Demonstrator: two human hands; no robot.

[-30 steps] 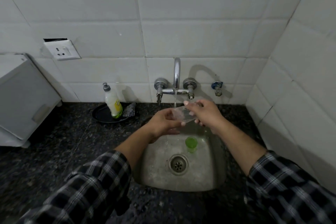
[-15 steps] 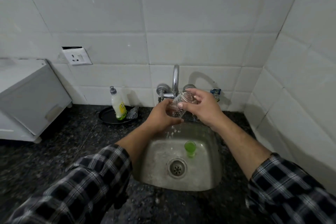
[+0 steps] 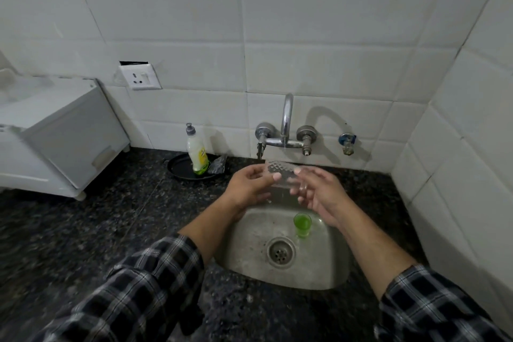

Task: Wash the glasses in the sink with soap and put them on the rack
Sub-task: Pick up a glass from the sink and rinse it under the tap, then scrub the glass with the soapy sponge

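Observation:
A clear textured glass (image 3: 281, 172) lies on its side over the back of the steel sink (image 3: 249, 244), under the tap (image 3: 286, 125). My left hand (image 3: 248, 187) grips it from the left. My right hand (image 3: 319, 191) touches its right side with spread fingers. A small green glass (image 3: 302, 225) stands upright in the sink, right of the drain (image 3: 280, 253). A soap bottle (image 3: 197, 151) stands on a dark plate at the back left.
A white closed box-like unit (image 3: 61, 133) sits on the dark granite counter (image 3: 83, 230) at the left. A wall socket (image 3: 140, 76) is above it. White tiled walls close in at the back and the right. A crumpled scrubber (image 3: 219, 165) lies by the bottle.
The glass has dropped from near the tap's top to lower over the sink and turned onto its side. My right hand's fingers have loosened and spread. The view has tilted up slightly.

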